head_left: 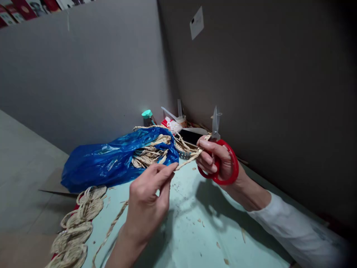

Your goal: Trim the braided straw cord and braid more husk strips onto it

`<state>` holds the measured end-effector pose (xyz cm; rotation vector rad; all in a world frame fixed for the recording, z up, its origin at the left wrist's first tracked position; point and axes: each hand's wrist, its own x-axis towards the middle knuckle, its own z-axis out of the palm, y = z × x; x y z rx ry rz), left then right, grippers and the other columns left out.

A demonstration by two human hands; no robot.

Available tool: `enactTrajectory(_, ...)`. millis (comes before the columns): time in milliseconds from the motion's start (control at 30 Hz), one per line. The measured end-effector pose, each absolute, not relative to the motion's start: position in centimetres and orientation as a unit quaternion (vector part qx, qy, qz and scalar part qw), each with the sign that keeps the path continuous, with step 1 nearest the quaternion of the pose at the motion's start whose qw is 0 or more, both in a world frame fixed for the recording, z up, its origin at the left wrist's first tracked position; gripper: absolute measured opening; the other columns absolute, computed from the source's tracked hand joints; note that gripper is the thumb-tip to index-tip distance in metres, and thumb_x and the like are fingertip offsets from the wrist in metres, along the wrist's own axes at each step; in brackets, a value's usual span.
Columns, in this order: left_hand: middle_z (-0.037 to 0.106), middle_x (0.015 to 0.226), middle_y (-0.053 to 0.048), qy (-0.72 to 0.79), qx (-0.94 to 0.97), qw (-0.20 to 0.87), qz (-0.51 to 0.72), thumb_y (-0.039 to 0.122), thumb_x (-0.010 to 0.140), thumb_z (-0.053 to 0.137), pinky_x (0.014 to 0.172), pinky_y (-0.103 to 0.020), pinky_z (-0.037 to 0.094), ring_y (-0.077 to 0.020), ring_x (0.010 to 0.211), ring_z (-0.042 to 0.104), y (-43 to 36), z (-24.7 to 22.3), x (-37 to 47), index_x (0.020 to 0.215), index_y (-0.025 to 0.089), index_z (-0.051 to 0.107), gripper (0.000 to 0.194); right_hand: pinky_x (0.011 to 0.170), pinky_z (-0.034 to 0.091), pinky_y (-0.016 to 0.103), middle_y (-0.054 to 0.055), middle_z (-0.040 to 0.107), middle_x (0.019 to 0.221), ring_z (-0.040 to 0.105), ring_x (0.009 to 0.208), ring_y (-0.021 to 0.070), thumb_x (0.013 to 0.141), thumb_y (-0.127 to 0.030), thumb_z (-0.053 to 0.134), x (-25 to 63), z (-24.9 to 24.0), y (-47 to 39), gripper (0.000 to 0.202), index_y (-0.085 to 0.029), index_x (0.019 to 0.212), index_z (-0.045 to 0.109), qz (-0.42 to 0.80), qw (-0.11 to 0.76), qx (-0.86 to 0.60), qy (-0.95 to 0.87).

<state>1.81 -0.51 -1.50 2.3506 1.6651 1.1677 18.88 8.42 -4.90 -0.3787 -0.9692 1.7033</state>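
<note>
My left hand (pixel 152 197) pinches a twisted straw cord (pixel 189 160) between thumb and fingers. From there the cord runs up to my right hand (pixel 216 158), whose thumb and fingertips grip it too. Red-handled scissors (pixel 232 163) hang on my right hand, with the fingers through the loops and the blades pointing up, away from the cord. Below my left wrist, a longer length of twisted cord trails down to the table's front. Loose strands stick out near my right fingertips.
A blue plastic bag (pixel 97 160) spills dry straw strips (pixel 147 156) at the left. Several coiled straw pieces (pixel 72 238) line the table's left edge. Behind stand a jar with a green lid (pixel 147 114), a dark phone-like object (pixel 191 137) and a cup (pixel 182 121). Scraps litter the pale table (pixel 184 230).
</note>
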Motion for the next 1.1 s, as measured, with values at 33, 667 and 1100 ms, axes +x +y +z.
enactTrajectory(33, 0.071, 0.089, -0.007, 0.55, 0.737, 0.066, 0.387, 0.018, 0.088, 0.056, 0.071, -0.025, 0.046, -0.0163, 0.076, 0.062, -0.5, -1.2, 1.8, 0.105, 0.02, 0.075, 0.025, 0.032, 0.02, 0.019, -0.01, 0.037, 0.039, 0.024, 0.031, 0.0047, 0.079, -0.038, 0.066, 19.0, -4.9, 8.3, 0.027, -0.021, 0.069, 0.048, 0.708, 0.544, -0.16, -0.421)
enactTrajectory(667, 0.055, 0.064, 0.002, 0.576, 0.649, 0.31, 0.389, 0.022, 0.082, 0.062, 0.052, -0.02, 0.039, -0.0096, 0.055, 0.05, -1.3, 1.7, 0.3, 0.073, 0.017, 0.062, 0.01, 0.037, 0.032, 0.017, -0.004, 0.063, 0.059, 0.042, 0.04, 0.0064, 0.085, -0.031, 0.064, 19.0, -5.3, 7.9, 0.016, -0.02, 0.093, 0.056, 0.659, 0.514, -0.196, -0.513)
enactTrajectory(1100, 0.066, 0.085, -0.001, 0.602, 0.651, 0.261, 0.382, 0.026, 0.082, 0.065, 0.057, -0.02, 0.042, -0.0103, 0.065, 0.054, -1.2, 1.5, -0.4, 0.092, 0.021, 0.072, 0.013, 0.039, 0.034, 0.018, -0.003, 0.064, 0.06, 0.044, 0.042, 0.0069, 0.084, -0.032, 0.064, 18.7, -5.2, 7.9, 0.019, -0.021, 0.09, 0.05, 0.638, 0.516, -0.221, -0.527)
